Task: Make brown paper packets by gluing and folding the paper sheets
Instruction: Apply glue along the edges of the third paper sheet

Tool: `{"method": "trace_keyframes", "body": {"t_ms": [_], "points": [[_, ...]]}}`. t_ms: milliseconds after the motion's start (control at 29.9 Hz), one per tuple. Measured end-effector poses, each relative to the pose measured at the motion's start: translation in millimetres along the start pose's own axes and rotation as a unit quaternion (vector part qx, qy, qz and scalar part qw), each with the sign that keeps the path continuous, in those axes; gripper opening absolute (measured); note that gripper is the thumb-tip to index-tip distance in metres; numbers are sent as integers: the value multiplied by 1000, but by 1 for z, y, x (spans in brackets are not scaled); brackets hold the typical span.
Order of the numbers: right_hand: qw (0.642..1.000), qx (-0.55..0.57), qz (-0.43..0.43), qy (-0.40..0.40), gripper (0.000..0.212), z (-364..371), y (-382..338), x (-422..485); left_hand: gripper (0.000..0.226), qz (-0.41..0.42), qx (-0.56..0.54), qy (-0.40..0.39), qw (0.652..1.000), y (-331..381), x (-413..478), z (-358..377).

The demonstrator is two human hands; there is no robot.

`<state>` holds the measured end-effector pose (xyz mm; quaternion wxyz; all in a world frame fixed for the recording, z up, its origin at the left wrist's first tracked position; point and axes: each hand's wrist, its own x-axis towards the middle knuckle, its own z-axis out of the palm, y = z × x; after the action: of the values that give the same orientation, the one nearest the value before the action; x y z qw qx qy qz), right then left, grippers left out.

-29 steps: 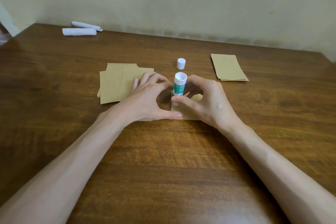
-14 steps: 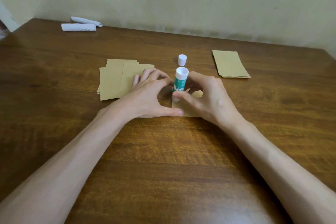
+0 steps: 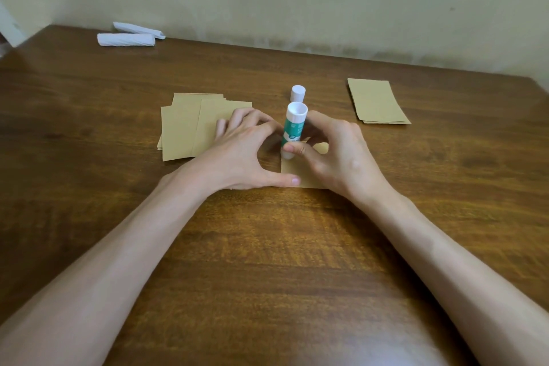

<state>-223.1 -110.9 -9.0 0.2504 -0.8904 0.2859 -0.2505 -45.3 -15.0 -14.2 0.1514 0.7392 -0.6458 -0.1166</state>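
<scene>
right grip (image 3: 341,155) on glue stick (image 3: 294,125), sheet (image 3: 292,168) beneath

Glue stick (image 3: 294,120), upright near the middle of the table: a green label (image 3: 292,129) wraps the tube and carries white marks, densest toward its 6 o'clock end. These marks are too small and blurred to read as letters, a brand or numbers. No other text or sign in view is legible
</scene>
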Motion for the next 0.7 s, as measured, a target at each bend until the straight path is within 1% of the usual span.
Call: {"method": "trace_keyframes", "body": {"t_ms": [100, 301, 701], "points": [[1000, 3, -4, 4, 23, 2, 1, 1, 97, 3, 4, 1, 1000, 0, 0, 1], [1000, -1, -4, 20, 24, 4, 1, 4, 103, -4, 15, 0, 1000, 0, 1, 2], [999, -16, -3, 36, 24, 6, 1, 9, 103, -7, 10, 2, 1000, -2, 2, 5]]}}
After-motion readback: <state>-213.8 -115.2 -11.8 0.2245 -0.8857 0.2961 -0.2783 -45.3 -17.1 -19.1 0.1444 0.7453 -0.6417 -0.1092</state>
